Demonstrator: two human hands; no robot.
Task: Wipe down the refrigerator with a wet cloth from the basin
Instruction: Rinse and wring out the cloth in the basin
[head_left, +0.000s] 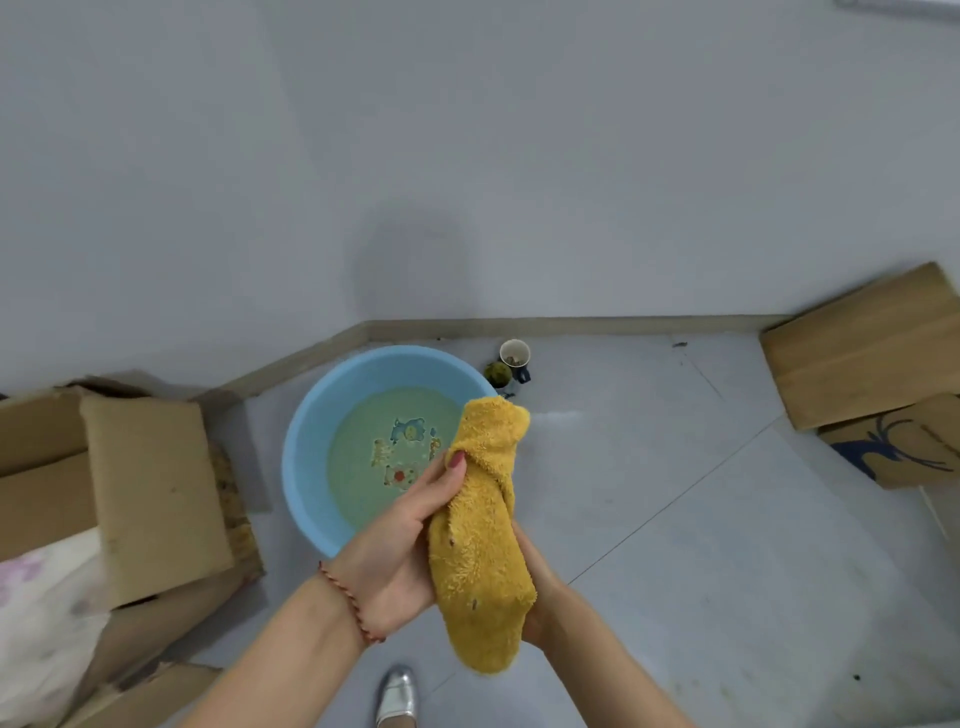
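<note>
A yellow fluffy cloth (480, 540) is twisted into a long roll and held upright between both hands, over the near right rim of the basin. My left hand (400, 535) wraps it from the left, thumb on the upper part. Mostly hidden behind the cloth, my right hand (537, 587) grips its lower part from the right. The light blue round basin (311, 431) stands on the floor in the wall corner and holds greenish water over a cartoon print. No refrigerator is in view.
Open cardboard boxes (145, 493) lie at the left, one with pale fabric inside. Flattened cardboard (857, 348) leans at the right wall. A paper cup (515, 354) and a small dark jar (498, 375) stand behind the basin. A silver shoe (396, 696) shows at the bottom.
</note>
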